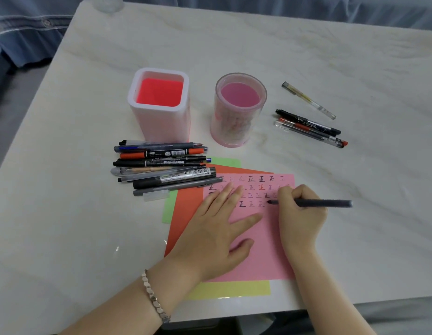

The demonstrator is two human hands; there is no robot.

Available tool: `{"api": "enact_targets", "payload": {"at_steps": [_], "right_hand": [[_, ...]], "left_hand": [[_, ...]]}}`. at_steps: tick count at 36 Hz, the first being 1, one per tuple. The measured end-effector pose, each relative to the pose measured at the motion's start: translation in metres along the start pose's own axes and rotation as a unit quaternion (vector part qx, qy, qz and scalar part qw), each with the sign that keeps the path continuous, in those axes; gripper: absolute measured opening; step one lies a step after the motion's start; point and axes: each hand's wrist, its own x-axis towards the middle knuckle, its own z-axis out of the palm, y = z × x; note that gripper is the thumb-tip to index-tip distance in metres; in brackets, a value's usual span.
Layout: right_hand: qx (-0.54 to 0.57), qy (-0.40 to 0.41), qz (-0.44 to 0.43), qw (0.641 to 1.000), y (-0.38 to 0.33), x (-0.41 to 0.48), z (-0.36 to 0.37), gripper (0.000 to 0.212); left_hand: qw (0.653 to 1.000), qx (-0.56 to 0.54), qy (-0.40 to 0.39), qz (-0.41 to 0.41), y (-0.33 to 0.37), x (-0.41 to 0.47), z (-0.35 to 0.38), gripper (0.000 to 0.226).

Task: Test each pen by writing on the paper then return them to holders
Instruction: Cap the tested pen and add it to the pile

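My right hand grips a dark grey pen, its tip touching the pink paper at the end of the bottom row of written marks. My left hand lies flat with spread fingers on the same sheet, holding it down. A pile of several pens lies left of the paper. Three pens and a clear yellow pen lie at the right. Behind stand a square white holder with a red inside and a round clear pink holder, both with no pens in them.
Orange, green and yellow sheets lie under the pink paper. A loose clear cap rests by the pen pile. The marble table's front edge is close to my wrists. Blue fabric lies beyond the far edge.
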Motion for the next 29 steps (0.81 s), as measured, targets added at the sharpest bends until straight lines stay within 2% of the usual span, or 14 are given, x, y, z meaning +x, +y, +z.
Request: {"api": "enact_targets", "payload": {"at_steps": [4, 8, 12, 16, 22, 27, 29], "right_hand": [[0.008, 0.003, 0.014, 1.000, -0.003, 0.001, 0.001, 0.041], [0.015, -0.026, 0.037, 0.999, -0.011, -0.001, -0.001, 0.029], [-0.003, -0.061, 0.045, 0.997, -0.016, -0.002, -0.006, 0.031], [-0.017, -0.099, 0.049, 0.994, -0.022, -0.003, -0.010, 0.034], [-0.011, -0.138, 0.066, 0.988, -0.026, -0.006, -0.008, 0.036], [0.010, -0.161, 0.070, 0.984, -0.031, -0.011, -0.006, 0.036], [0.020, -0.163, 0.066, 0.984, -0.034, -0.013, -0.006, 0.034]], "left_hand": [[0.999, -0.033, 0.023, 0.006, 0.000, 0.000, -0.002, 0.041], [0.993, -0.077, 0.093, 0.004, -0.002, -0.001, -0.006, 0.034], [0.985, -0.026, 0.172, -0.019, -0.016, -0.008, -0.020, 0.023], [0.966, 0.051, 0.230, -0.109, -0.039, -0.021, -0.044, 0.023], [0.967, 0.097, 0.176, -0.157, -0.068, -0.038, -0.061, 0.026], [0.975, 0.080, 0.134, -0.159, -0.074, -0.045, -0.061, 0.033], [0.974, 0.049, 0.134, -0.175, -0.069, -0.046, -0.061, 0.029]]}}
